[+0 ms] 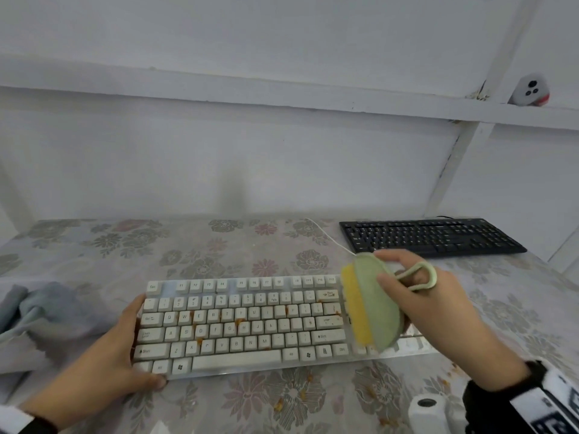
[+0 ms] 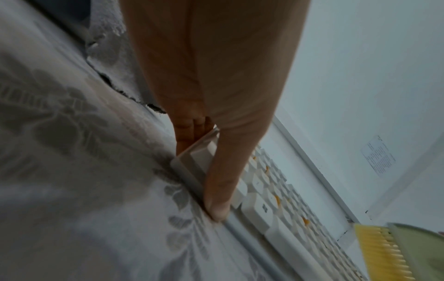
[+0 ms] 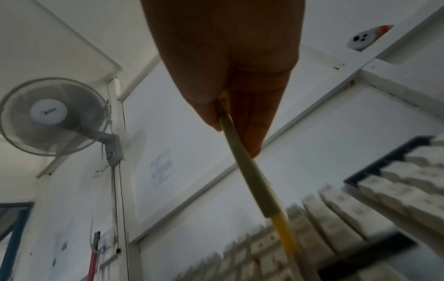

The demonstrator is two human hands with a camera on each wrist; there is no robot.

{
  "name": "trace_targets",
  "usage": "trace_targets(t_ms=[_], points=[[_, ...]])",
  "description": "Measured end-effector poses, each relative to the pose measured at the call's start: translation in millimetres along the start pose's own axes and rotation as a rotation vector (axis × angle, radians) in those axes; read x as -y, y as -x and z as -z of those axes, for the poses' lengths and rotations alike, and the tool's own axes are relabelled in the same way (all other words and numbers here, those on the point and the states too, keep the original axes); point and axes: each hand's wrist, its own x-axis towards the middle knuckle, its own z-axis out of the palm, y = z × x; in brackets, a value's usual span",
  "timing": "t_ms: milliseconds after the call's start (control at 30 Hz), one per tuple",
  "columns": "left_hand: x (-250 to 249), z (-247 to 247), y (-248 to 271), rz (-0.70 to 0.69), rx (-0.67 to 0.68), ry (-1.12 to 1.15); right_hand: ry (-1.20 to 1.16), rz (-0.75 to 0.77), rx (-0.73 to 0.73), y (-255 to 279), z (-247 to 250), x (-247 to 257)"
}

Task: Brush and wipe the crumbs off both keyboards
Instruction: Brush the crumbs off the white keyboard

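The white keyboard (image 1: pixel 244 324) is clasped at one end by the left hand (image 1: pixel 109 355); the brush (image 1: pixel 376 308) is gripped in the curled right hand (image 1: pixel 438 305), opposite that clasp.

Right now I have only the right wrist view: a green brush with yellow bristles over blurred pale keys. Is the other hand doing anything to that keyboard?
Observer: Yes. The left hand holds the white keyboard by its left end, with the thumb on the front corner and the fingers against the side.
Operator: Can you see crumbs on it?
Observer: Orange-brown crumbs sit between keys in the middle rows. The brush in the right hand is at the right end, past Enter.
Operator: Is there a cloth nearby for wiping?
Observer: A crumpled grey cloth lies just left of the left hand.
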Motion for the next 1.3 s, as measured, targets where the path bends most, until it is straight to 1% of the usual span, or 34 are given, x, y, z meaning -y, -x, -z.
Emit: trace_targets(t_ms=[67, 133, 167, 267, 367, 400, 433, 533, 600, 633, 767, 833, 900, 967, 1067, 1133, 1167, 1200, 1300], points=[[-0.5, -0.2, 0.4, -0.002, 0.0, -0.007, -0.05, 0.051, -0.078, -3.1, -2.6, 4.6], [-2.4, -0.3, 0.8, -0.001, -0.007, -0.012, -0.028, 0.08, -0.092, -3.5, -9.8, 2.6], [-3.3, -0.2, 0.6, -0.003, -0.01, -0.014, 0.014, 0.072, -0.063, -2.3, -13.9, -1.7], [-4.7, 0.5, 0.4, -0.007, -0.009, -0.022, 0.121, -0.001, 0.083, 5.1, -21.0, -13.1], [-4.9, -0.1, 1.0, -0.008, -0.015, -0.02, 0.095, -0.045, 0.144, 6.4, -10.9, -12.6], [-4.5, -0.4, 1.1, -0.007, -0.017, -0.019, 0.087, -0.043, 0.135, 4.7, -6.2, -11.2], [-4.8, -0.6, 1.0, -0.007, -0.015, -0.018, 0.077, -0.033, 0.097, 2.5, -2.7, -9.2], [-5.9, -0.4, 1.9, -0.01, -0.017, -0.024, -0.003, 0.049, -0.095, -2.4, -3.2, -3.9], [-6.8, -0.6, 2.1, -0.012, -0.019, -0.025, -0.036, 0.075, -0.146, -1.2, -9.4, -5.0], [-6.6, -0.7, 2.1, -0.013, -0.019, -0.023, -0.015, 0.072, -0.124, 1.1, -13.2, -6.6], [-4.7, -1.1, 1.2, -0.012, -0.024, -0.012, 0.075, -0.004, 0.096, 14.6, -22.0, -23.0], [-2.3, -1.1, 0.9, -0.009, -0.024, -0.013, 0.07, -0.043, 0.168, 19.2, -16.5, -23.3], [-1.3, -1.1, 0.5, -0.018, -0.022, -0.001, 0.029, -0.063, 0.195, 18.0, -7.5, -15.1], [-0.7, -1.4, -0.3, -0.027, -0.019, 0.013, -0.019, -0.056, 0.118, 12.4, 0.1, -5.8], [-0.6, -1.3, 0.7, -0.022, -0.014, 0.018, -0.093, 0.004, -0.088, -0.1, -0.4, 2.8], [0.2, -1.4, 0.8, -0.026, -0.021, 0.02, -0.179, 0.004, -0.151, -6.7, -8.3, 4.1], [0.8, -1.4, 0.6, -0.03, -0.027, 0.017, -0.182, 0.002, -0.152, -8.6, -12.6, 3.1], [0.8, -1.6, 0.4, -0.035, -0.032, 0.018, -0.163, -0.009, -0.123, -9.0, -16.5, 2.3], [1.8, -1.4, -0.2, -0.042, -0.027, 0.018, -0.106, -0.092, 0.02, -1.7, -22.8, -0.2]])
